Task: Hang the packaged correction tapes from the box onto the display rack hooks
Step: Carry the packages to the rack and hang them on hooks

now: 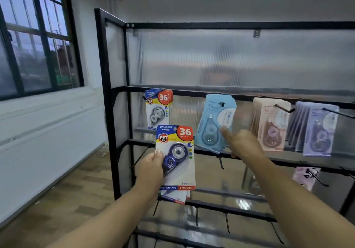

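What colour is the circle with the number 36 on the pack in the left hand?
The circle on the pack is red; best in head view.

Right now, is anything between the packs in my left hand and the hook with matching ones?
Nothing visible. The held packs sit just below the matching hung packs; your right hand is at the light-blue packs.

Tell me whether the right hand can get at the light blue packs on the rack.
Probably yes: the right hand is up at the light blue packs, a fingertip at their front, nothing between. The left hand holds blue-and-yellow packs off to the side.
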Demonstrator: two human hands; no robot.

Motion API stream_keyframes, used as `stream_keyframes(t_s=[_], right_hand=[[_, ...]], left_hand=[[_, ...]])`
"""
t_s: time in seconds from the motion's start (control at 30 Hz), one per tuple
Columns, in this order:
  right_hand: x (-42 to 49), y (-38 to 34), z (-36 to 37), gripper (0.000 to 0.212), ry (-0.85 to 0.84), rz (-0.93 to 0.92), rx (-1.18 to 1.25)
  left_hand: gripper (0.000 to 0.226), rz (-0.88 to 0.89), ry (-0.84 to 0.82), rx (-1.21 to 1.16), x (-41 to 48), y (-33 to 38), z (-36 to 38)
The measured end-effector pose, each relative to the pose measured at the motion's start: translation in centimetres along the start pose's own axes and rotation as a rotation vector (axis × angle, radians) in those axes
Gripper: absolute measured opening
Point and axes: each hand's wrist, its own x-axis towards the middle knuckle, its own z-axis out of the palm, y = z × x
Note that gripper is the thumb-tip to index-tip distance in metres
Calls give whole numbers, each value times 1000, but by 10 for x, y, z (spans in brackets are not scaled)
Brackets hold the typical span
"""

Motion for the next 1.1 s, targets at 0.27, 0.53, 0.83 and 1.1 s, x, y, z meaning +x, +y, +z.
stream_keyframes(t_s=[0.27, 0.53, 0.83, 1.1], right_hand=[[-52, -17, 47, 34, -531, -90, 474], [-50, -75, 59, 19, -417, -269, 629], [-30, -90, 89, 23, -263, -311, 483], [-9, 21, 166, 28, -390, 137, 143]], left_hand=[[35, -57, -41, 18, 7, -16, 0], [35, 115, 39, -29, 31, 19, -31], [35, 10, 197, 40, 72, 12, -76], [27, -60, 148, 66, 90, -6, -81]])
